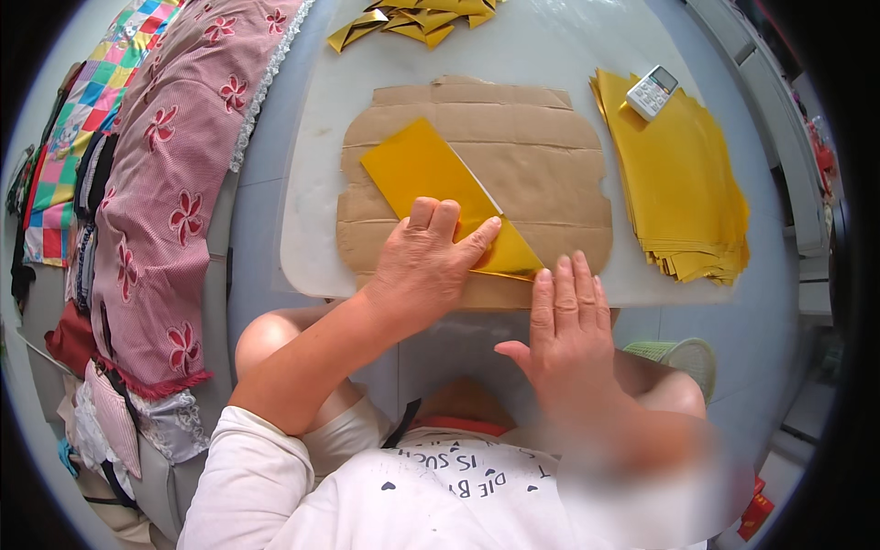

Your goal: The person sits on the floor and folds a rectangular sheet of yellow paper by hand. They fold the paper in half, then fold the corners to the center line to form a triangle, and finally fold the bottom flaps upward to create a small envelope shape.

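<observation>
A sheet of gold foil paper (419, 161), folded over, lies slantwise on a flattened piece of brown cardboard (550, 158) on a pale table. My left hand (430, 265) presses down on the folded sheet, its index finger stretched along the paper and other fingers bent. My right hand (570, 309) lies flat with the fingers straight and the thumb apart; its fingertips are at the sheet's lower right corner, over the cardboard's near edge. It grips nothing.
A stack of gold paper sheets (680, 185) lies on the right, with a white remote control (652, 93) on top. Folded gold pieces (419, 17) are heaped at the far edge. A pink flowered cloth (158, 206) covers a seat at left. A green basket (691, 364) stands below the table, right.
</observation>
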`<state>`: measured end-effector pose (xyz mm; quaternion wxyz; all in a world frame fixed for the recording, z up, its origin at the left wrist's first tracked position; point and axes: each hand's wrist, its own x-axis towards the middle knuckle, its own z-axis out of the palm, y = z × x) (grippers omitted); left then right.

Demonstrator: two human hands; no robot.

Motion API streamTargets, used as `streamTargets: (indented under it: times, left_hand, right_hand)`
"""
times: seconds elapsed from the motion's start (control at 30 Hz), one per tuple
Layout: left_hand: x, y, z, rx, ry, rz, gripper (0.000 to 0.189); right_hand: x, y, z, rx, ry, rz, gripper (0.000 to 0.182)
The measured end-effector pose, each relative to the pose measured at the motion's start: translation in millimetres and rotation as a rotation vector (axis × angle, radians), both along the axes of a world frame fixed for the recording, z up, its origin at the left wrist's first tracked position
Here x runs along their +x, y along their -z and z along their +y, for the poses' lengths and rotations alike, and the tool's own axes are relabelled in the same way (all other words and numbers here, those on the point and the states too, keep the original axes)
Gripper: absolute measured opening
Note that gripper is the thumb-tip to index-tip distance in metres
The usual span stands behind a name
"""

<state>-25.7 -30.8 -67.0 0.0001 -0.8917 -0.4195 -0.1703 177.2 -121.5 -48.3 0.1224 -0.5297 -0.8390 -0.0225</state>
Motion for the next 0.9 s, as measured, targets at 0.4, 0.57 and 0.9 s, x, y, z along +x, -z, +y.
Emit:
streamTargets:
  times: [0.4,0.57,0.9]
  left_hand:
    - [-1.3,8.2,1.6,0.050,0.015,-0.068,0.048]
    - [-5.6,10.1,0.5,0.017,0.023,-0.103,0.048]
    - [-18.1,11.4,-37.0,0.079,0.067,0.026,0.061]
  right_hand:
    - [-20.7,10.6,38.6,-0.194,-0.206,0.091,0.101]
    - [-23.6,15.6,39.5,-0.153,-0.197,-0.008,0.103]
    - [-22.9,21.2,39.5,-0.079,-0.199,0.001,0.100]
